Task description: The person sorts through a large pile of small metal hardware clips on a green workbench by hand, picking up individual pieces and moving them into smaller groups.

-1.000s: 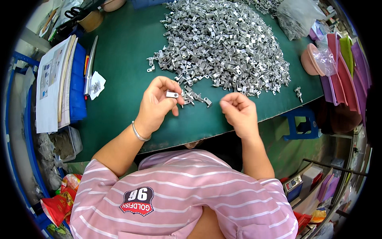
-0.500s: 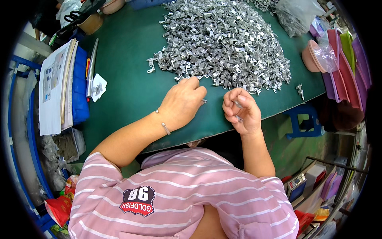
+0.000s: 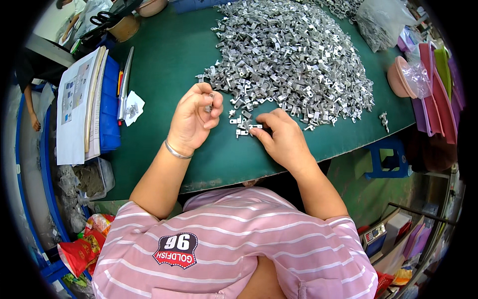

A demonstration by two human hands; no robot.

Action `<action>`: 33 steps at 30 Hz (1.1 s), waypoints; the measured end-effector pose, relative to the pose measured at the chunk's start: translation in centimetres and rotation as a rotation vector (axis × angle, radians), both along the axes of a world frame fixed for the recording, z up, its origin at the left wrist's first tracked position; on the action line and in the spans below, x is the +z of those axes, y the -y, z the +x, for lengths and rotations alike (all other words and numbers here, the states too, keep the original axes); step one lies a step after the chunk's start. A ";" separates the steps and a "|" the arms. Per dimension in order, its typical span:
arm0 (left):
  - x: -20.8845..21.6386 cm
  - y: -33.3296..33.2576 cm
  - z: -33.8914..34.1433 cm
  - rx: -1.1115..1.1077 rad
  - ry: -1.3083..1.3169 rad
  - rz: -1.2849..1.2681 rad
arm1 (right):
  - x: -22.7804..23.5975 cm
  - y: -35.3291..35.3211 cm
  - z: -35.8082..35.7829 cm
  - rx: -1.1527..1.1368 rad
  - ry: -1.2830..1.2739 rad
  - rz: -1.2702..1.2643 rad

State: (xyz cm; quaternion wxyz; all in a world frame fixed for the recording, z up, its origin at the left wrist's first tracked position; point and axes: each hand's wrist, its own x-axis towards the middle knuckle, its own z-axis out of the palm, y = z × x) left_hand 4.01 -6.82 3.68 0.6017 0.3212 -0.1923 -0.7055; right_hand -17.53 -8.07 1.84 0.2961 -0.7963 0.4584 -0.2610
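My left hand [image 3: 194, 119] is raised left of the big heap of small silver metal brackets [image 3: 294, 65]. Its fingers are curled in, and a bit of a metal bracket [image 3: 212, 95] shows between thumb and fingertips. Lower right of it, my right hand [image 3: 284, 137] reaches to a few loose brackets [image 3: 240, 132] at the heap's near edge. Thumb and forefinger close on a bracket [image 3: 249, 125] there. Each bracket is bent, with a hole in a flat tab. The remaining fingers of my right hand are tucked under and partly hidden.
The green table [image 3: 164, 60] carries a blue tray [image 3: 110, 107] with papers at left, a card [image 3: 133, 108] and a plastic bag [image 3: 381, 22] at far right. Pink tub [image 3: 400, 77] and coloured bins [image 3: 432, 89] line the right edge. Below is a blue stool [image 3: 386, 158]. A co-worker's arm [image 3: 30, 107] hangs at left.
My left hand has turned palm inward and risen to the left. My right hand has turned palm down and moved left to the heap's near edge. Loose brackets now lie between the hands.
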 end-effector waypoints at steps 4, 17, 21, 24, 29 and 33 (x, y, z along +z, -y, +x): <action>-0.8 0.1 -0.7 0.118 0.989 -0.131 | -0.4 0.4 0.0 0.045 0.016 -0.095; -3.5 -2.0 -2.0 0.100 1.619 -0.581 | -1.3 1.0 -0.8 0.036 1.192 0.915; -3.4 -1.8 -2.4 0.015 1.578 -0.532 | -1.0 1.0 -1.1 -0.010 1.245 0.860; -3.5 -1.6 -2.4 -0.009 1.573 -0.534 | -2.0 1.3 -1.4 0.040 1.156 0.830; -3.2 -1.3 -2.4 0.021 1.457 -0.536 | -2.5 1.4 -1.0 -0.045 0.983 0.667; -3.1 -1.5 -2.5 -0.046 1.524 -0.523 | -3.8 1.0 -0.6 -0.062 0.792 0.405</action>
